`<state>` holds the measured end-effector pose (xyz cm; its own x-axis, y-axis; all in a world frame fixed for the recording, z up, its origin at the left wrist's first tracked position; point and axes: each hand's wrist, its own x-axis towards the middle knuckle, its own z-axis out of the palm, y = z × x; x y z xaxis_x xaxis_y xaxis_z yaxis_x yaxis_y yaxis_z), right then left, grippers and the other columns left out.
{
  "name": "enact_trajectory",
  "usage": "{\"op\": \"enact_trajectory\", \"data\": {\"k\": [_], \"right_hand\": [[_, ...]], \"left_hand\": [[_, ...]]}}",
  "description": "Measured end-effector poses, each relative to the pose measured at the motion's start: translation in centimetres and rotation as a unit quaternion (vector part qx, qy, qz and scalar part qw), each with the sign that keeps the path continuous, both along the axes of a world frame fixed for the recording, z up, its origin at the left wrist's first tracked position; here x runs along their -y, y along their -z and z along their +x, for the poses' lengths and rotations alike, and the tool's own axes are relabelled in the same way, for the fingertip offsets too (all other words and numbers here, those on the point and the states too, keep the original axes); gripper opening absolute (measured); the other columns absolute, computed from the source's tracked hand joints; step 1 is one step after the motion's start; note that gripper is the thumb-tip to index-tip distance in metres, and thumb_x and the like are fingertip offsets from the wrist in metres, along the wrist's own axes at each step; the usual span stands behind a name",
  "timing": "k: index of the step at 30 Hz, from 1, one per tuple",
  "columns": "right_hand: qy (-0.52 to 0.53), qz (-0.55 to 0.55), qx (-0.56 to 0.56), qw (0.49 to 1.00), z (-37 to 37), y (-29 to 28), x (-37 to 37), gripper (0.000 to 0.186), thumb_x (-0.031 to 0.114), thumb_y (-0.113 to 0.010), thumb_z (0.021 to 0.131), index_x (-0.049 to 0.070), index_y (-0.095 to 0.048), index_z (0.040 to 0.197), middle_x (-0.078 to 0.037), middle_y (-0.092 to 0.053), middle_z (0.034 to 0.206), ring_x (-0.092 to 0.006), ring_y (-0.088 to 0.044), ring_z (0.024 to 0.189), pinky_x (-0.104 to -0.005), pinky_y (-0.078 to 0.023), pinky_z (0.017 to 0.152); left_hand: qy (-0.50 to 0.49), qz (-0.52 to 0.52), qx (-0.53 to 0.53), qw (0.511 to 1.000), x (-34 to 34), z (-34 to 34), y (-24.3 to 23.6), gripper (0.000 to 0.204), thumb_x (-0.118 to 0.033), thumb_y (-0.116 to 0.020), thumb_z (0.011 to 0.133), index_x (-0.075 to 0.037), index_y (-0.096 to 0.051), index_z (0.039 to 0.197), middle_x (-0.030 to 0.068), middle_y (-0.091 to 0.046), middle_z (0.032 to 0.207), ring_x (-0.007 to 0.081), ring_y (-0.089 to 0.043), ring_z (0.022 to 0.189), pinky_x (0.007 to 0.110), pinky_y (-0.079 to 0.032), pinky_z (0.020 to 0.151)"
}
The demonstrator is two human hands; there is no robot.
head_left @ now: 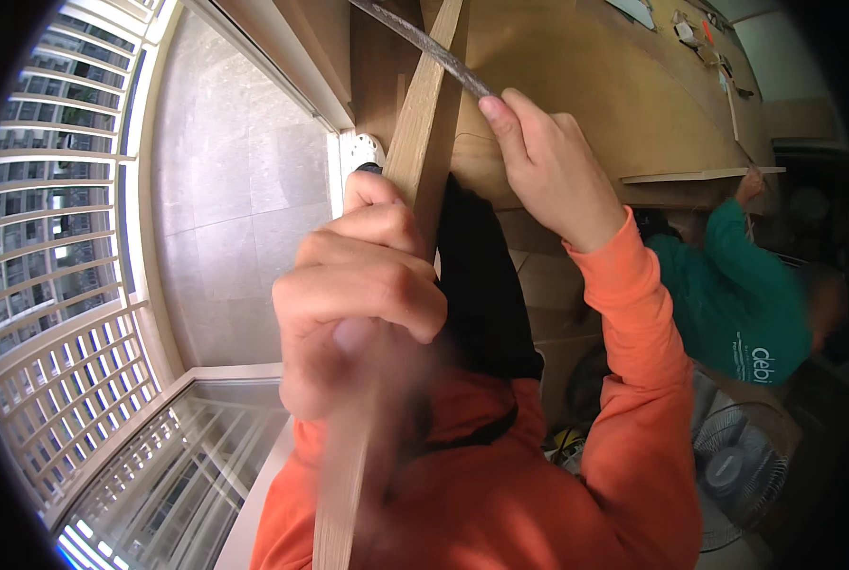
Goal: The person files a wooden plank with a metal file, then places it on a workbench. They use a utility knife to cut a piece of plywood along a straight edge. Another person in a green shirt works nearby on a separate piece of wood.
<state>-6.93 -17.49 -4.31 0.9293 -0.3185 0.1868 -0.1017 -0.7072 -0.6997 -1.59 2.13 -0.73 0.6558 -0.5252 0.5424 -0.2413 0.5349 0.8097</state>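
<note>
A long, narrow wooden board (415, 138) runs from the top of the view down past my chest, its pale edge facing up. My left hand (353, 275) is wrapped round it near the middle, fingers curled over the edge. Below that hand, part of the board is blurred. My right hand (557, 171) grips one end of a dark, slim metal file (434, 52), thumb pressed along it. The file lies slantwise across the board's edge near the top, and its far end leaves the view.
A wide wooden panel (557, 85) spreads at the upper right, with small items on its far part. A person in a green top (743, 294) holds a thin board (690, 176) there. A fan (738, 465) stands lower right. Railings (59, 247) and a glass window frame (187, 465) are left.
</note>
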Motion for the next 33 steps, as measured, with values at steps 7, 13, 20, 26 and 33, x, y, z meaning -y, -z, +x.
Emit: {"op": "enact_trajectory", "data": {"k": [7, 13, 20, 26, 33], "right_hand": [[0.028, -0.032, -0.166, 0.985, -2.9, -2.0, -1.5, 0.042, 0.032, -0.045, 0.107, 0.0, -0.055, 0.082, -0.024, -0.057, 0.059, -0.0457, -0.059, 0.057, -0.0518, -0.046, 0.052], [0.023, -0.071, -0.034, 0.997, -0.5, -1.8, -1.1, 0.043, 0.033, -0.044, 0.107, -0.001, -0.057, 0.084, -0.024, -0.059, 0.061, -0.0474, -0.059, 0.058, -0.0538, -0.047, 0.054], [0.037, -0.08, -0.101, 0.991, -1.6, -4.1, -2.6, 0.041, 0.031, -0.043, 0.108, -0.001, -0.052, 0.083, -0.027, -0.052, 0.063, -0.0497, -0.051, 0.06, -0.0516, -0.04, 0.053], [0.048, -0.109, -0.135, 0.984, -1.3, -3.1, -1.2, 0.046, 0.036, -0.04, 0.108, 0.0, -0.053, 0.082, -0.025, -0.058, 0.062, -0.0476, -0.057, 0.059, -0.0521, -0.046, 0.054], [0.018, -0.132, -0.082, 0.988, -2.1, -3.2, -0.9, 0.045, 0.036, -0.041, 0.108, 0.0, -0.052, 0.083, -0.023, -0.057, 0.06, -0.0467, -0.058, 0.059, -0.0533, -0.046, 0.054]], "left_hand": [[-0.009, -0.027, -0.011, 1.0, 0.2, 0.7, 0.2, 0.038, -0.031, -0.043, 0.074, -0.002, -0.053, 0.052, 0.009, -0.055, 0.052, 0.0186, -0.039, 0.048, 0.033, -0.029, 0.071], [0.017, 0.005, -0.005, 1.0, 0.1, 0.3, 0.1, 0.039, -0.034, -0.044, 0.074, -0.001, -0.055, 0.056, 0.007, -0.053, 0.051, 0.0186, -0.041, 0.052, 0.033, -0.03, 0.073], [0.049, 0.009, 0.013, 0.999, 0.0, 0.6, 0.3, 0.03, -0.032, -0.046, 0.07, -0.005, -0.054, 0.058, 0.003, -0.051, 0.051, 0.0164, -0.04, 0.054, 0.032, -0.03, 0.076], [0.054, 0.019, 0.002, 0.998, 0.0, 0.3, 0.2, 0.025, -0.029, -0.045, 0.065, -0.006, -0.051, 0.059, 0.0015, -0.05, 0.052, 0.0179, -0.039, 0.056, 0.033, -0.03, 0.077], [0.054, 0.008, 0.021, 0.998, 0.0, 0.6, 0.1, 0.021, -0.025, -0.047, 0.066, -0.006, -0.055, 0.061, 0.0014, -0.052, 0.055, 0.0177, -0.04, 0.056, 0.033, -0.03, 0.075]]}}
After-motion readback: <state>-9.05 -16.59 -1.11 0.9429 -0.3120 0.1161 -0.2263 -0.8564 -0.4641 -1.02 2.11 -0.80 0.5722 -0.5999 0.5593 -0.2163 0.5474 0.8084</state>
